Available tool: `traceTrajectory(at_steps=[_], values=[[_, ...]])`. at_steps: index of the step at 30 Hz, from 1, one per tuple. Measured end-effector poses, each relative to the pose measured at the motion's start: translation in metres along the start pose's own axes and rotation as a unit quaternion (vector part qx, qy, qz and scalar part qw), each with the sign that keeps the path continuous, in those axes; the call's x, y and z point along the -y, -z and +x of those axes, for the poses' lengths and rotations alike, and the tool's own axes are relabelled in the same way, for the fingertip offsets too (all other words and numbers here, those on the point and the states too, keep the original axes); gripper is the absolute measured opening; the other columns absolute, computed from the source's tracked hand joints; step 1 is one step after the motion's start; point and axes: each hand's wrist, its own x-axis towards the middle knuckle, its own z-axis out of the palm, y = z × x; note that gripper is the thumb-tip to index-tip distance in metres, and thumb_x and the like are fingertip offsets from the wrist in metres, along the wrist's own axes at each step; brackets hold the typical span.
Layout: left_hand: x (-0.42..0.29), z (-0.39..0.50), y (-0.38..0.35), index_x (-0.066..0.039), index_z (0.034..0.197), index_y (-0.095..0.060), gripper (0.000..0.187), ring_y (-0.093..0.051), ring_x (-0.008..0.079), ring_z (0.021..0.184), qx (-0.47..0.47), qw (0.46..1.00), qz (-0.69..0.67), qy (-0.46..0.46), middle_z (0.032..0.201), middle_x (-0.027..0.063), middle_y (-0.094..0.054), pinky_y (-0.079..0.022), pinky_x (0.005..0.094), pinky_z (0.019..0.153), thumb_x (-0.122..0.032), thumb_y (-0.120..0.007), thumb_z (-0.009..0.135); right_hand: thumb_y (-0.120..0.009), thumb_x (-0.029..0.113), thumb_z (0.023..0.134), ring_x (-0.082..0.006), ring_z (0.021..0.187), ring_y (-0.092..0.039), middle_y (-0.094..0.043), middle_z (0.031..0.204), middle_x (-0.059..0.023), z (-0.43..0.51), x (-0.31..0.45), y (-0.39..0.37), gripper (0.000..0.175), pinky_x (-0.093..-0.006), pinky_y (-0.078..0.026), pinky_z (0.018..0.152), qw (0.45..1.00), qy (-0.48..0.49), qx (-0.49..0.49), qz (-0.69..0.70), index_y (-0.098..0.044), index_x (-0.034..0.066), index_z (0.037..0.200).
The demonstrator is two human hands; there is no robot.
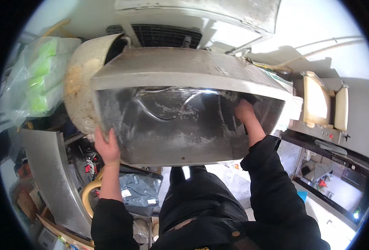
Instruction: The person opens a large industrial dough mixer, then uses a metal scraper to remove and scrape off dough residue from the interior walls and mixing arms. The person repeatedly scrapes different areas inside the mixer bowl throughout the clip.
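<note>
A large open metal housing (172, 150), dull and streaked inside, spans the middle of the view in front of me. My left hand (107, 148) is at its lower left rim, thumb and fingers on either side of the edge. My right hand (245, 112) reaches into the right part of the housing, fingers bent against the inner wall. Something dark is beside those fingers; whether it is a cloth or a shadow I cannot tell. Curved shiny lines (154, 114) show on the inner surface.
A stained cream cylinder (81, 81) adjoins the housing's left side, beside a clear plastic bag with green contents (40, 78). Lower left are a long metal panel (54, 168), a yellow curved tube (89, 193) and a dark plastic package (142, 189). A dark-framed glass panel (334, 181) stands right.
</note>
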Motion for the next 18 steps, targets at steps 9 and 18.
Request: traceTrajectory(at_steps=[9, 18], values=[[-0.013, 0.004, 0.006, 0.004, 0.108, -0.051, 0.034, -0.055, 0.0353, 0.088, 0.036, 0.995, -0.081, 0.043, 0.098, 0.0202, -0.056, -0.044, 0.0352, 0.079, -0.011, -0.06, 0.079, -0.05, 0.019, 0.088, -0.0188, 0.054, -0.056, -0.058, 0.071, -0.0122, -0.039, 0.067, -0.027, 0.019, -0.0322, -0.048, 0.05, 0.803, -0.014, 0.273, 0.529, -0.052, 0.0005, 0.093], [-0.008, -0.001, 0.004, 0.004, 0.11, -0.05, 0.035, -0.056, 0.0298, 0.089, 0.041, 0.986, -0.135, 0.089, 0.098, 0.0173, -0.057, -0.043, 0.0336, 0.08, -0.008, -0.059, 0.079, -0.057, 0.028, 0.088, -0.0096, 0.042, -0.039, -0.047, 0.057, -0.0017, -0.044, 0.141, -0.137, 0.025, -0.027, -0.032, 0.038, 0.756, -0.082, 0.191, 0.62, -0.048, 0.0059, 0.08]])
